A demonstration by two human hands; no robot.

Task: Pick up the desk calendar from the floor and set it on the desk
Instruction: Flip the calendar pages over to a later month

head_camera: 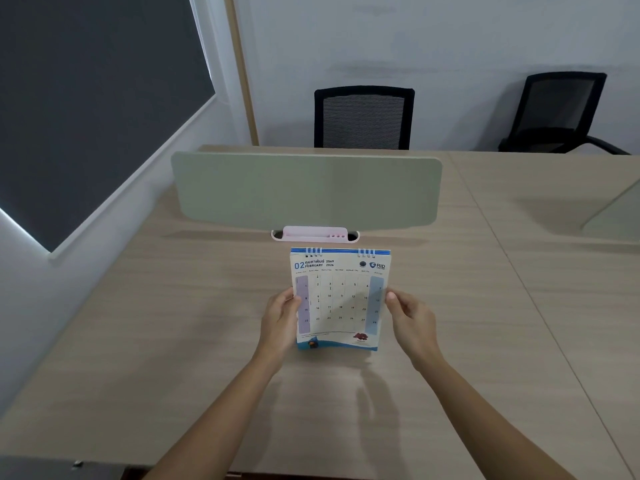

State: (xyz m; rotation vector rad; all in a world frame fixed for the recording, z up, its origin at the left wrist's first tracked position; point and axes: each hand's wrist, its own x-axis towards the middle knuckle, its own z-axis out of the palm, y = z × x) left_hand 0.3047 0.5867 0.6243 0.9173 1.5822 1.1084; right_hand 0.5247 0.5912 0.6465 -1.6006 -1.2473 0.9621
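The desk calendar (341,299), spiral-bound and showing a February page with a blue header, stands upright on the light wooden desk (173,323), its lower edge on the desktop. My left hand (280,323) grips its left edge, thumb on the front. My right hand (412,320) holds its right edge, the thumb tip touching the page's side. Both forearms reach in from the bottom of the view.
A pale green divider panel (306,190) stands across the desk behind the calendar, with a pink pen tray (315,234) at its foot. Two black mesh chairs (363,119) (557,112) sit beyond. A dark window blind (86,98) is on the left wall.
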